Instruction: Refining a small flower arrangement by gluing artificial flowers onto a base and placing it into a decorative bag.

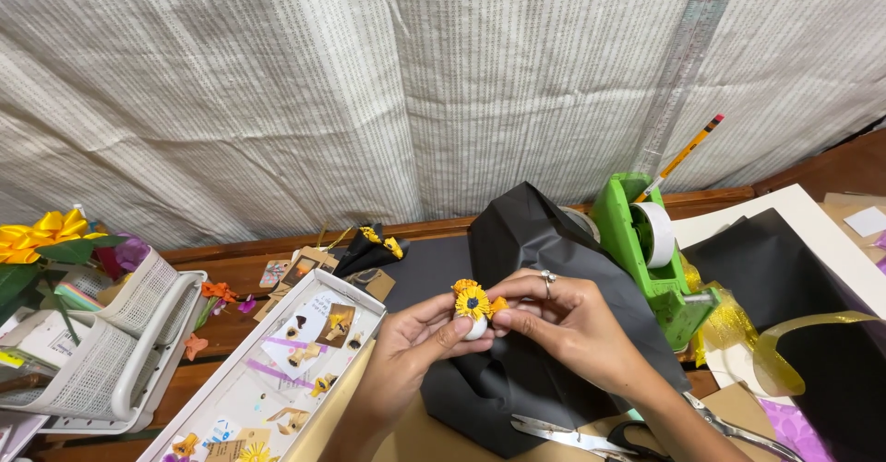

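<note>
A small yellow paper flower with a dark centre (472, 302) sits on a white round piece (476, 329), with orange paper petals behind it. My left hand (411, 347) grips the white piece from below between thumb and fingers. My right hand (565, 319), with a ring on one finger, pinches the flower's right side. Both hands hover over a crumpled sheet of black paper (535, 240).
A green tape dispenser (646, 240) stands to the right, a pencil (688, 153) and clear ruler (683, 65) leaning behind it. Scissors (591, 439) lie near the front edge. A white tray (277, 379) of small paper pieces and a white basket (120, 342) sit left. Gold ribbon (784, 342) curls at right.
</note>
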